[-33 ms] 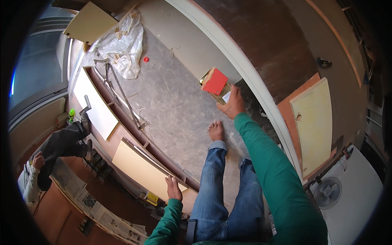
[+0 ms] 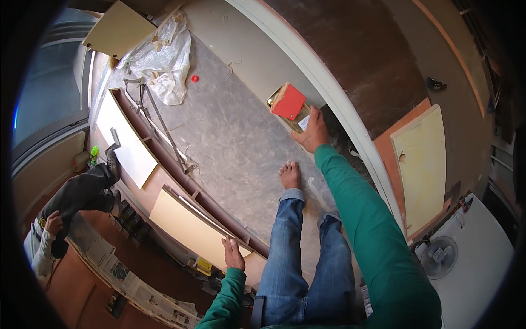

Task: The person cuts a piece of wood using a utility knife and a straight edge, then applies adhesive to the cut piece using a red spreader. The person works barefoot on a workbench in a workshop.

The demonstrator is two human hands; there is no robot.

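My right hand (image 2: 313, 131) reaches forward and is closed around a boxy, yellowish tin-like container (image 2: 297, 124). A flat red piece (image 2: 289, 101) with a ragged brown edge covers most of its upper side. Whether that piece is part of the container or a separate thing, I cannot tell. A small round opening or fitting shows at the container's far left corner. My left hand (image 2: 234, 253) holds nothing, its fingers stretched out beside the near end of a cream panel (image 2: 192, 225). Whether it touches the panel is unclear.
A long brown shelved frame (image 2: 197, 196) lies left of my legs, with a white panel (image 2: 125, 142) farther along. Crumpled clear plastic (image 2: 170, 66) and a red cap (image 2: 194, 78) lie on the grey floor. A co-worker (image 2: 76, 197) is at far left. A fan (image 2: 438, 257) stands right.
My right hand and the container have shifted very slightly away from me. The co-worker's hand has moved a little. My left hand stays beside the panel.
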